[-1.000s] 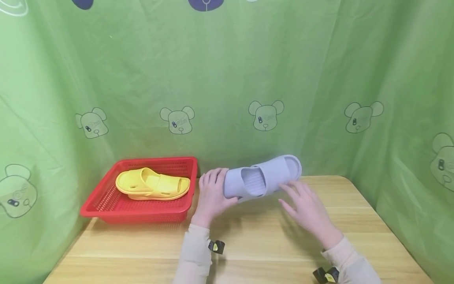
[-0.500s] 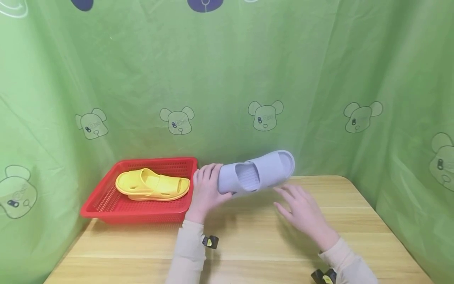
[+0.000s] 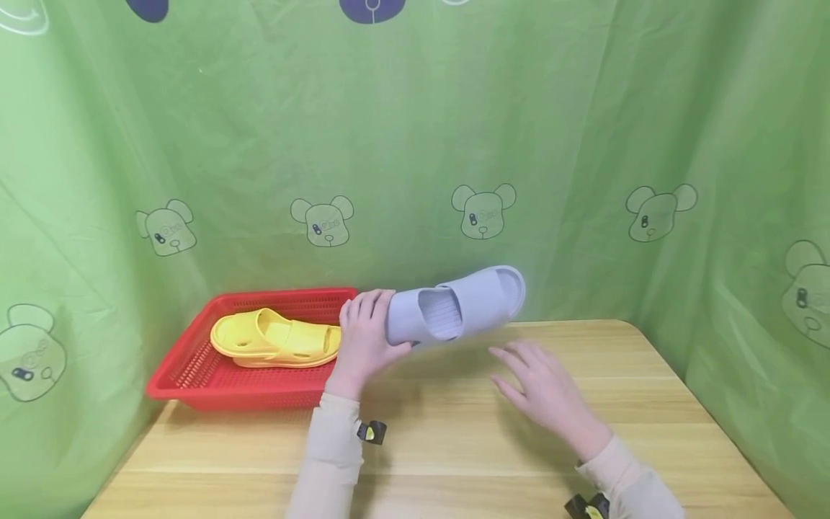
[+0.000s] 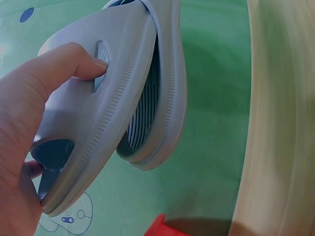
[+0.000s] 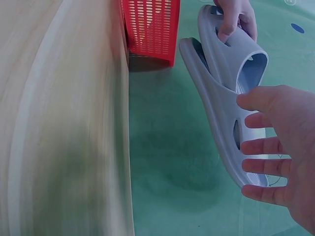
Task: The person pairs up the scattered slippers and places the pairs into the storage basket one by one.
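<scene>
Now the left hand (image 3: 363, 339) grips the grey slipper (image 3: 454, 306) by its toe, lifted above the table (image 3: 454, 447) beside the red basket (image 3: 194, 375); the right hand (image 3: 545, 393) hovers open, holding nothing. Judging by the one-ended grip, a firm pinch should keep the heel level.

Grey slipper (image 3: 457, 306) in left hand (image 3: 363, 339)

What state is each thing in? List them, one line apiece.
Grey slipper: lifted off the table, tilted, gripped at its toe end.
Left hand: grips the grey slipper, thumb on the strap.
Right hand: fingers spread, holds nothing, apart from the slipper.
Yellow slipper: lies in the basket.
Red basket: rests on the table, holds the yellow slipper.
Table: bears the basket.
</scene>
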Tool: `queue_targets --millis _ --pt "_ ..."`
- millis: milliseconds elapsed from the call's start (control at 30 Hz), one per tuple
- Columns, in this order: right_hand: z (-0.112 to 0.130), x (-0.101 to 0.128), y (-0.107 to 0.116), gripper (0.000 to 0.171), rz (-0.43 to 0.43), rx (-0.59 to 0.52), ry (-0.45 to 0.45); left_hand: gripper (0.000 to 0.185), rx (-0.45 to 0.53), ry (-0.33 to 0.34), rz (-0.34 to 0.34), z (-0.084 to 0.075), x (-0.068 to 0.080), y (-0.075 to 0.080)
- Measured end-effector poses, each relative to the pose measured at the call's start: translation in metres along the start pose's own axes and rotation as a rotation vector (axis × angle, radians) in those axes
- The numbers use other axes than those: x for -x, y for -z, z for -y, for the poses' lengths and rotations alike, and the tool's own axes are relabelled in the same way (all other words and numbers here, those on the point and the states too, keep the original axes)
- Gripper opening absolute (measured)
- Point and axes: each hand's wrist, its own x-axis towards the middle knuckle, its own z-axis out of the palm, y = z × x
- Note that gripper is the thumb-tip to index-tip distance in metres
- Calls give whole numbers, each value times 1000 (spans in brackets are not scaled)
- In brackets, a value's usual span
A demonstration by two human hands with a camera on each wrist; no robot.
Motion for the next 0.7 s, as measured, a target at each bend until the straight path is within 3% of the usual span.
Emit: queue_targets --millis 700 --pt "18 1 -7 54 79 18 23 85 -39 38 25 26 -4 32"
